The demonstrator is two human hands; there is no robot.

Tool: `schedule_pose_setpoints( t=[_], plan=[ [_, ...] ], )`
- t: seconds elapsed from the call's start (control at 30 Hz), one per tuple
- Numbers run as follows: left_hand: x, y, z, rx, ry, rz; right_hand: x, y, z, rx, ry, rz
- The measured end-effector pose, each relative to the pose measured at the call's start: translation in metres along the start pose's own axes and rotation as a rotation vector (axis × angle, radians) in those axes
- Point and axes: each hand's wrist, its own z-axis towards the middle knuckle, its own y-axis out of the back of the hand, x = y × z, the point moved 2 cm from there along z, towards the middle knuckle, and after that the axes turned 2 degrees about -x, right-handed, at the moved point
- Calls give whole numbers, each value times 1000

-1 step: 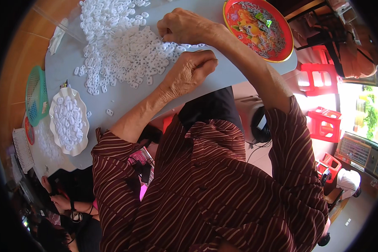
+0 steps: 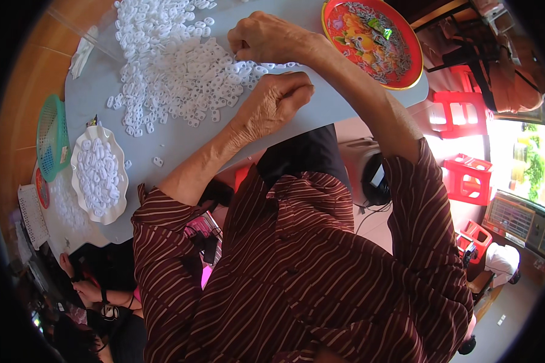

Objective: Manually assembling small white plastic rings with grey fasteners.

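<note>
A spread heap of small white oval plastic pieces with holes [image 2: 194, 78] lies on the grey table [image 2: 94, 81]. My left hand [image 2: 272, 104] is over the table's near side, just right of the heap, with its fingers curled closed. Beyond it, my right hand [image 2: 269, 37] is closed too, bent inward above the heap's right edge. A thin line of white pieces runs between the two hands. Whatever either hand's fingers hold is hidden. To the right of my right hand stands a round red flowered tray [image 2: 415, 45] with many small grey metal pieces in it.
A white wavy-rimmed dish [image 2: 76, 181] of white pieces stands at the table's left, near a green basket [image 2: 48, 145]. A seated person's hand [image 2: 89, 291] shows at lower left. Red plastic stools [image 2: 460, 115] stand on the floor at right.
</note>
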Motion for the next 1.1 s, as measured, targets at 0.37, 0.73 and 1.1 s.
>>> schedule_pose_setpoints(
  t=[0.37,0.73,1.1],
  plan=[
    [-2,1,-1,-5,11,15,-7,-1,-6,-28,-112,-32],
    [0,1,-1,-7,16,35,-18,2,-8,-43,-54,58],
    [-1,1,-1,0,19,20,-10,-9,3,0,-97,-60]
  ],
)
